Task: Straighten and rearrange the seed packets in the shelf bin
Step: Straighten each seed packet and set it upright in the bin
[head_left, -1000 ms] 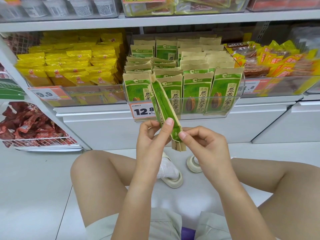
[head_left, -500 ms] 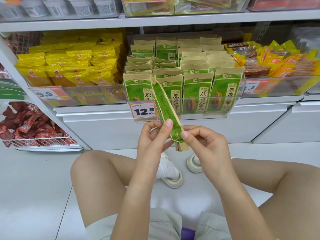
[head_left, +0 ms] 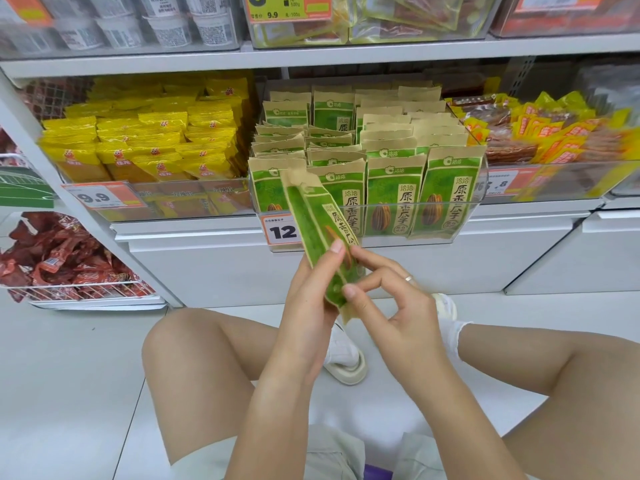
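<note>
— Looking down from the head camera, what do the hands have?

— Both are on one green seed packet [head_left: 313, 233], held up in front of the clear shelf bin [head_left: 450, 233]. The packet is tilted, its top leaning left toward the bin's left front corner and its lower end down between the hands, turned nearly edge-on with part of the printed face showing.

— How does each hand hold it?

— The left hand [head_left: 308, 299] grips the packet from the left side, thumb laid up along its edge. The right hand [head_left: 391, 306] pinches the lower part, index finger and thumb curled onto it, the other fingers bent loosely; a ring shows on one finger.

— And the other packets?

— The seed packets in the bin [head_left: 391, 199] stand upright in rows, three faces showing along the front wall and many tan tops behind. The held packet partly covers the leftmost front one and the price tag [head_left: 280, 230] reading 12.

— What lies around it?

— Yellow packets [head_left: 156, 147] fill the bin to the left, yellow-and-red snacks [head_left: 554, 136] the one to the right. A wire basket [head_left: 79, 289] of red packets sits low at the left. The person crouches on a white floor [head_left: 69, 375], knees bare, a white sandal [head_left: 346, 365] between them.
</note>
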A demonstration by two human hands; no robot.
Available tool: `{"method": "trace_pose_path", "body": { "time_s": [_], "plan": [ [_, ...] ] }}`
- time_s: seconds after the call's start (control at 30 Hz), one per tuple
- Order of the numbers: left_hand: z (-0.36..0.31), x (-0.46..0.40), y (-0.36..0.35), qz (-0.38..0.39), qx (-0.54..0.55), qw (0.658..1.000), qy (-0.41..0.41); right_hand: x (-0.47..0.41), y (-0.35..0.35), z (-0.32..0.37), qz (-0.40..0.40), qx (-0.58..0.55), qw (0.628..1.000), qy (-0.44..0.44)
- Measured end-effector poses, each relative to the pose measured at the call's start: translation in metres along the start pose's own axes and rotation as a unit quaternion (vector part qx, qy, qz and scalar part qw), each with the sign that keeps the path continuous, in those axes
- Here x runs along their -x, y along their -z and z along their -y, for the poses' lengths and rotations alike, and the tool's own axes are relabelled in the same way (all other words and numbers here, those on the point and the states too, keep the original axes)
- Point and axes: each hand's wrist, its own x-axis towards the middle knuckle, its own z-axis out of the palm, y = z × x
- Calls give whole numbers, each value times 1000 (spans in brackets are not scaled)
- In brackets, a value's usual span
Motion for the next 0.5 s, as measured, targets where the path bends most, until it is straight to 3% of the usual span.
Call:
{"method": "trace_pose_path", "body": {
  "time_s": [0.1,0.2,0.37,0.5],
  "plan": [
    [-2,1,-5,-40,-49,998,-21,1,-4,-2,10,46,999,20],
    [-2,2,-3,-68,-62,995,-40,0,-1,0,38,-6,999,-5],
    [-6,3,1,-51,-56,996,-41,-17,11,3,-13,-102,991,-84],
    [-11,1,4,-18,-70,996,-47,-47,24,11,51,-135,974,-175]
  ]
}}
